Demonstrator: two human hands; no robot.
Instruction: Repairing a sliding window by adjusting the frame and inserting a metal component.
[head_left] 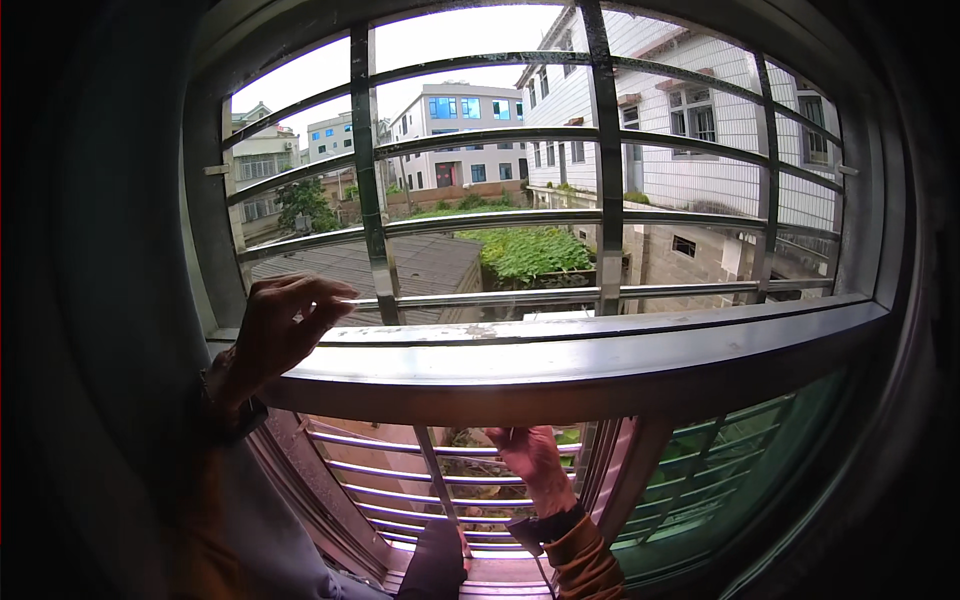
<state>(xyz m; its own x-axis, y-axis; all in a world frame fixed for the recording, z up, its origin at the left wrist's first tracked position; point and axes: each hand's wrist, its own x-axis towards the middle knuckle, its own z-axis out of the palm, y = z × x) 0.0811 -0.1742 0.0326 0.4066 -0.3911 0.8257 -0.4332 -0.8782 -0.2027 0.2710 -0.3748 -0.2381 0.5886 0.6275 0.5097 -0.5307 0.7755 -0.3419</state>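
Note:
My left hand (285, 325) is raised at the left end of the window's horizontal crossbar (560, 358), in front of the upper panes. Its thumb and fingers bend toward each other in a pinch; whatever lies between the tips is too small to make out. Below the crossbar, my right hand (533, 460) reaches up close to its underside. Those fingers are curled together, the tips partly hidden at the bar's lower edge, and I cannot make out what they hold. A brown sleeve (582, 560) with a dark cuff covers my right forearm.
Metal security bars (490, 218) run outside the window. A greenish glass pane (700, 480) is at the lower right. My dark-clad leg (435, 560) is near the lower sill. Beyond lie a grey roof (430, 265), green plants (530, 252) and a white building (690, 120).

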